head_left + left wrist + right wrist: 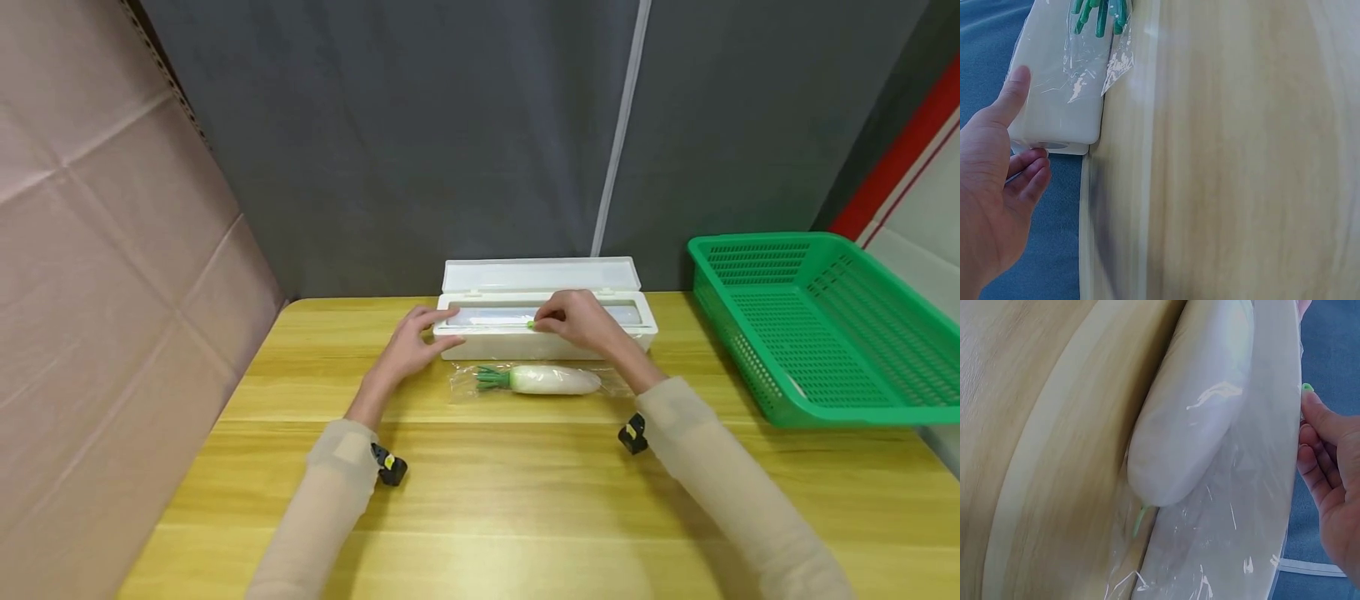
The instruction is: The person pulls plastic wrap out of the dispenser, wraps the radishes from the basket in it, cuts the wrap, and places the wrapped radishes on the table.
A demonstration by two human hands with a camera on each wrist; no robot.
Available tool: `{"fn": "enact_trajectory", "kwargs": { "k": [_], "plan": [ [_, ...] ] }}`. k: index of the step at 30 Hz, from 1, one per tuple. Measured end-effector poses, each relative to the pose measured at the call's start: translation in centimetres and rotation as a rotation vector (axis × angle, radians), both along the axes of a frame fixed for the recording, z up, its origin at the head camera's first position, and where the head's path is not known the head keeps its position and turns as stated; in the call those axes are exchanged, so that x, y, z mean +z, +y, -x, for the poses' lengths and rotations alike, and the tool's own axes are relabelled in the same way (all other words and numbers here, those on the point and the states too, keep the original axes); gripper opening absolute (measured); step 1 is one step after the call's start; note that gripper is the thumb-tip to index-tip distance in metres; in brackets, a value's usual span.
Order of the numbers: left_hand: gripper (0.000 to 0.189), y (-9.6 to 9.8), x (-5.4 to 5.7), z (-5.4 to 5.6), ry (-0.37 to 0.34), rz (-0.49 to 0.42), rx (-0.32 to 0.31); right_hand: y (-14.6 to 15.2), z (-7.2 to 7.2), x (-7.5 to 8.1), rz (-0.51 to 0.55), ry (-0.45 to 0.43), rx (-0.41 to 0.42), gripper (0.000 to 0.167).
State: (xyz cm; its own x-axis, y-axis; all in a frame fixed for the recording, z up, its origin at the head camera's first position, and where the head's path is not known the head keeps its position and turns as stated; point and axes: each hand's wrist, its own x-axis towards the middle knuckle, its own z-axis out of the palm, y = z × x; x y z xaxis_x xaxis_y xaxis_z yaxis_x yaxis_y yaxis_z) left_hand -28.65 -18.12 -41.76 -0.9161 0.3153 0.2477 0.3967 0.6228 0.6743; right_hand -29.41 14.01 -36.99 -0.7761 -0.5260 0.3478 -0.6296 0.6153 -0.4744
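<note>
A white cling film dispenser [517, 347] lies lengthwise at the table's back edge, its lid [540, 273] tipped up and back. My left hand [408, 342] holds its left end, the thumb on the front wall and the other fingers around the end, as the left wrist view shows. Between thumb and fingertips my right hand [581, 315] pinches the small green slide cutter [531, 325] on the dispenser's front rim. In front, a white radish [555, 380] with cut green stalks [492, 378] lies on clear film [1075, 81]. The film also runs up the dispenser's front.
At the right stands a green plastic basket [825, 414] with slotted walls. Beneath everything is a wooden table [480, 508]. Dark grey cloth [420, 150] hangs behind, and a pale pink cloth wall [112, 317] closes the left side.
</note>
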Motion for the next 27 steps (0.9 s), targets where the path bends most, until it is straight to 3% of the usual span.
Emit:
{"fn": "enact_trajectory", "kwargs": {
  "k": [27],
  "plan": [
    [0.058, 0.1, 0.1, -0.1, -0.008, 0.014, 0.010, 2.1, -0.1, -0.2, 0.013, -0.010, -0.005, 0.006]
  ]
}}
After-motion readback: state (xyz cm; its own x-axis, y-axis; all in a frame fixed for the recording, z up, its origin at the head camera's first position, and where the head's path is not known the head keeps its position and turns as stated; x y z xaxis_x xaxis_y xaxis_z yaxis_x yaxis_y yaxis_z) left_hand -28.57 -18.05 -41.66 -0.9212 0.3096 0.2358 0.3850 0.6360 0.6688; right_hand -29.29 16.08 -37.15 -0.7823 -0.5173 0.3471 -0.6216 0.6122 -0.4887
